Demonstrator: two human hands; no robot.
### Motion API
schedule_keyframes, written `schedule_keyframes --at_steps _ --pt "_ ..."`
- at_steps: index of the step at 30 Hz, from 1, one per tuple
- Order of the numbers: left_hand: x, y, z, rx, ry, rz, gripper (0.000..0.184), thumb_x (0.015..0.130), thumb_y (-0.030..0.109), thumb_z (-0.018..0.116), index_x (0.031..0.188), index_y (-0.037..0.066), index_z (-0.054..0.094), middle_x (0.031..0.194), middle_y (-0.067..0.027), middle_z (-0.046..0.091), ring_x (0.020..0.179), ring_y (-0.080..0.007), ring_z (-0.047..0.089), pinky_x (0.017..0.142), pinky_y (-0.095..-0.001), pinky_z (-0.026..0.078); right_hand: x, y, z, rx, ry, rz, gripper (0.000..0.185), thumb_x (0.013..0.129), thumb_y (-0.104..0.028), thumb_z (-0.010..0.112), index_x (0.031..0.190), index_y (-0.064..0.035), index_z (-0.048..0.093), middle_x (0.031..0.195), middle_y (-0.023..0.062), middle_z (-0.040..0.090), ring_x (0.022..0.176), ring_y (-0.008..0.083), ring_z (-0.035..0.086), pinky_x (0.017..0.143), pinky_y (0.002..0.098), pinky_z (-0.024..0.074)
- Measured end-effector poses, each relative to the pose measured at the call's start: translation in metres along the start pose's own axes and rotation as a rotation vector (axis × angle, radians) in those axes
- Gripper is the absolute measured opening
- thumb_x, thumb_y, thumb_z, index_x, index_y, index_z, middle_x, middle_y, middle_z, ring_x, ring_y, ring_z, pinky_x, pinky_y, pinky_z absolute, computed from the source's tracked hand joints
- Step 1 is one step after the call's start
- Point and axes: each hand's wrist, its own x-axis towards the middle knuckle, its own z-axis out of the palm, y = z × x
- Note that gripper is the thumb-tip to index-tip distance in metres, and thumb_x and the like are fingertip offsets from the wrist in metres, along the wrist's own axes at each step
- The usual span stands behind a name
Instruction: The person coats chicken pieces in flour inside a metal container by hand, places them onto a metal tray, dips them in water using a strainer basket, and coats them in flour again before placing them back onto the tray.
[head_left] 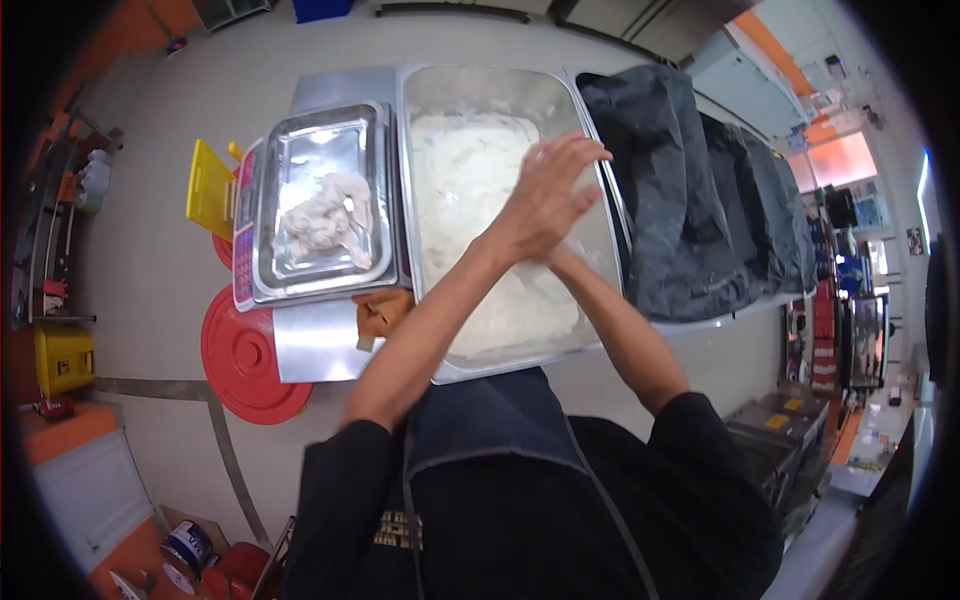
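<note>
Both of my hands are above a deep steel pan [487, 82] that holds a layer of off-white powder, like flour [470, 160]. My left hand [555, 190] reaches over the pan's right half with its fingers stretched out and nothing in them. At the left wrist, my right forearm crosses underneath; my right hand is mostly hidden there, and its fingers do not show. Left of the pan, a shallow steel tray [300, 150] sits on a scale [243, 255]. In the tray lies a pale, floured piece that looks like raw chicken [325, 220].
Black plastic sheeting [660, 200] covers what stands right of the pan. An orange-brown cloth [380, 315] lies at the table's near left. Below, on the floor, is a round red lid [250, 355]. A yellow panel [208, 190] stands beside the scale.
</note>
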Motion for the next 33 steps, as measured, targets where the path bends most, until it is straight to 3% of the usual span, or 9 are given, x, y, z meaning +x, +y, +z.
schedule_keyframes --at_steps 3,5,8,11,15,20,23,29,33 --pt "-0.018 -0.027 0.039 -0.147 -0.248 -0.197 0.049 0.096 0.040 0.034 0.131 0.007 0.042 0.134 -0.0105 0.043 0.129 -0.0294 0.034 0.108 -0.0445 0.021 -0.003 0.011 0.003 0.032 -0.001 0.035 0.029 0.083 -0.029 0.050 0.081 -0.0038 0.065 0.081 0.0162 0.065 0.073 0.0317 0.063 0.064 0.0414 0.0474" --pt "0.002 -0.010 -0.011 -0.752 0.066 -0.133 0.059 0.090 0.049 0.039 0.133 0.009 0.041 0.134 -0.0150 0.042 0.129 -0.0325 0.033 0.110 -0.0426 0.019 -0.008 0.013 -0.007 0.029 0.014 0.051 0.029 0.083 -0.029 0.050 0.082 -0.0041 0.066 0.082 0.0161 0.065 0.074 0.0318 0.063 0.065 0.0413 0.0474" --pt "-0.016 -0.010 0.026 0.279 -0.409 0.072 0.059 0.090 0.047 0.043 0.135 0.008 0.038 0.136 -0.0144 0.040 0.130 -0.0319 0.031 0.109 -0.0456 0.018 -0.008 0.029 -0.006 0.069 -0.008 0.094 0.029 0.083 -0.029 0.051 0.082 -0.0047 0.066 0.083 0.0160 0.065 0.074 0.0318 0.063 0.065 0.0411 0.0473" --pt "-0.001 0.001 -0.013 -0.264 -0.012 -0.106 0.055 0.091 0.045 0.042 0.131 0.007 0.041 0.133 -0.0142 0.043 0.128 -0.0327 0.033 0.108 -0.0472 0.017 -0.011 0.051 -0.033 0.172 0.038 0.167 0.029 0.083 -0.030 0.051 0.083 -0.0052 0.066 0.084 0.0159 0.066 0.075 0.0319 0.063 0.066 0.0409 0.0472" --pt "-0.069 0.032 -0.124 -0.083 0.521 -0.365 0.026 0.082 0.010 0.065 0.104 -0.001 0.059 0.095 -0.0083 0.064 0.087 -0.0161 0.060 0.081 -0.0292 0.047 -0.012 0.006 -0.158 0.407 0.069 0.144 0.039 0.084 -0.042 0.050 0.080 -0.0066 0.067 0.078 0.0151 0.064 0.072 0.0293 0.061 0.065 0.0394 0.0459" --pt "-0.225 0.011 -0.196 -0.011 1.132 -1.175 0.040 0.083 0.037 0.066 0.082 0.001 0.047 0.065 -0.0071 0.052 0.044 -0.0142 0.055 0.033 -0.0228 0.040 0.054 -0.042 -0.207 0.431 0.301 0.120 0.052 0.084 -0.055 0.046 0.075 -0.0063 0.065 0.075 0.0146 0.058 0.067 0.0252 0.055 0.063 0.0382 0.0442" --pt "-0.226 0.007 -0.183 -0.226 1.236 -1.279 0.047 0.080 0.040 0.068 0.084 -0.001 0.046 0.065 -0.0070 0.052 0.046 -0.0165 0.058 0.033 -0.0243 0.043 0.104 -0.099 -0.208 0.826 0.413 -0.257 0.046 0.083 -0.049 0.046 0.079 -0.0069 0.066 0.080 0.0169 0.060 0.070 0.0267 0.057 0.064 0.0392 0.0455" --pt "-0.224 -0.037 -0.177 0.013 1.091 -1.121 0.032 0.075 0.017 0.067 0.093 -0.008 0.056 0.069 -0.0124 0.063 0.047 -0.0185 0.060 0.036 -0.0288 0.044 0.208 -0.112 -0.126 0.455 0.285 -0.217 0.043 0.083 -0.043 0.047 0.098 -0.0062 0.064 0.091 0.0178 0.063 0.082 0.0272 0.060 0.075 0.0387 0.0458" --pt "-0.219 -0.050 -0.179 0.582 1.107 -0.975 0.038 0.075 0.015 0.061 0.100 -0.013 0.055 0.090 -0.0231 0.063 0.087 -0.0373 0.061 0.081 -0.0415 0.045 0.155 -0.100 -0.123 0.578 0.334 -0.157 0.042 0.085 -0.042 0.050 0.099 -0.0052 0.063 0.080 0.0135 0.062 0.077 0.0190 0.060 0.072 0.0333 0.0471"
